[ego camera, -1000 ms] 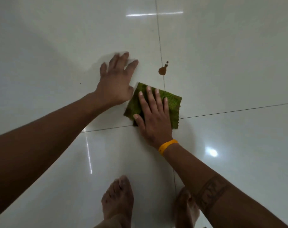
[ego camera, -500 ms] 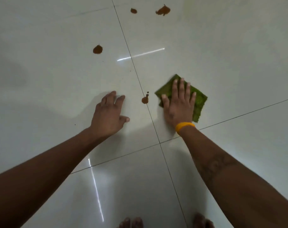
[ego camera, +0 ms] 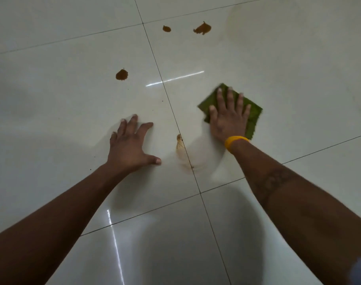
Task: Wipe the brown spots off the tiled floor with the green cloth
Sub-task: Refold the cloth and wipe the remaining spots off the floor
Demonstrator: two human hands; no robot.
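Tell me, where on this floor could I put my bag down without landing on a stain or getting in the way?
The near tiles between the two forearms, below the cross joint, are bare. So is the far right, beyond the green cloth. It is busy around the left hand, right hand and smeared spot, and the brown spots sit farther up.

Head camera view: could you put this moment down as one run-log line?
right hand flat on green cloth | left hand braced on floor | smeared spot at grout line | three brown spots beyond
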